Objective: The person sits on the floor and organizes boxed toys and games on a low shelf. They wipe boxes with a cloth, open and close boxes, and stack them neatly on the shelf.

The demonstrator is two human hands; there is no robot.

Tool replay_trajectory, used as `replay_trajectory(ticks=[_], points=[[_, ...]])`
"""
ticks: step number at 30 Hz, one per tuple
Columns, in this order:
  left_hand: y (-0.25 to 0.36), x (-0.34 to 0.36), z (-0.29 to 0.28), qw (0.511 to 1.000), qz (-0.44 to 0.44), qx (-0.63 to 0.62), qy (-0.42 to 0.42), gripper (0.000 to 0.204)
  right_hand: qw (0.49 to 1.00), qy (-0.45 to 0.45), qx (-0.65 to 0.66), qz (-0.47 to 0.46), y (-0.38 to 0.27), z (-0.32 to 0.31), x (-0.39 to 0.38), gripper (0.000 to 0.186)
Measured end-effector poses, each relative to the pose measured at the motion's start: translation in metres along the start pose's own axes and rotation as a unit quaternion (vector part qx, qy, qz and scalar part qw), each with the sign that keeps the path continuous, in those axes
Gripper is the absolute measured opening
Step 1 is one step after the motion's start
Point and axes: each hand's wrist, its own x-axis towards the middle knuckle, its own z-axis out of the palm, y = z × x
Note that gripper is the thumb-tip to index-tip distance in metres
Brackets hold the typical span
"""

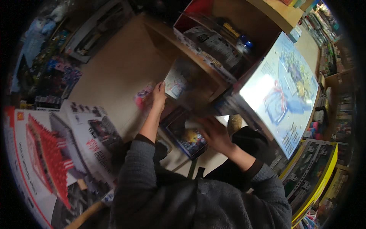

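Observation:
My left hand (pixel 159 96) grips the left edge of a pale flat box (pixel 176 82) with a pastel picture on it. The thumb lies along the front of that edge. Lower and to the right, my right hand (pixel 218 134) reaches in over a dark box (pixel 181 133) with a colourful picture. Motion smears its fingers, so I cannot make out whether they touch or hold anything. The dark box stands or lies close to my knees. Behind the pale box is the shaded inside of a wooden shelf unit (pixel 202 63).
A large light-blue box (pixel 280 95) with a bouquet picture juts out at the right. Below it sits a yellow-edged box (pixel 310 179). Large printed boxes, one with a red roof picture (pixel 47 152), lean at the left. A pink item (pixel 143 97) lies beside my left hand.

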Motion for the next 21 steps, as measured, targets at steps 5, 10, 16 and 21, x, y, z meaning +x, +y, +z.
replay_trajectory(ticks=[5,10,16,21], points=[[0.056,-0.099,-0.046,0.991,0.062,0.048,0.105,0.041,0.989,0.055,0.138,-0.008,-0.03,0.026,0.017,0.038],[0.082,-0.202,-0.075,0.984,0.16,-0.025,0.071,0.038,0.986,0.032,0.024,-0.164,-0.099,0.069,0.03,0.049],[0.094,-0.256,-0.118,0.977,0.188,-0.085,0.044,0.035,0.97,0.093,-0.027,-0.224,-0.131,0.059,0.064,0.043],[0.092,-0.268,-0.138,0.973,0.151,-0.169,0.045,0.038,0.986,0.131,-0.054,-0.089,-0.093,0.024,0.084,0.038]])
